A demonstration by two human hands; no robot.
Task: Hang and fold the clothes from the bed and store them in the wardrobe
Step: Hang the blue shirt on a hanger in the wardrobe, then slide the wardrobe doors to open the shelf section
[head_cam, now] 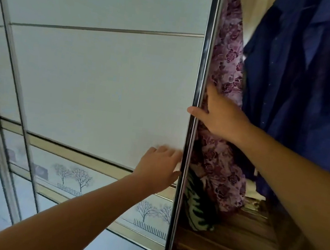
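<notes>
White sliding wardrobe door fills view left of chrome door edge. Dark blue shirt hangs inside wardrobe, well right of edge; purple rose-print garment hangs just right of it. Right hand clamps edge, thumb in front, fingers behind. Left hand rests flat on door, fingers loosely together, tips at edge.
</notes>
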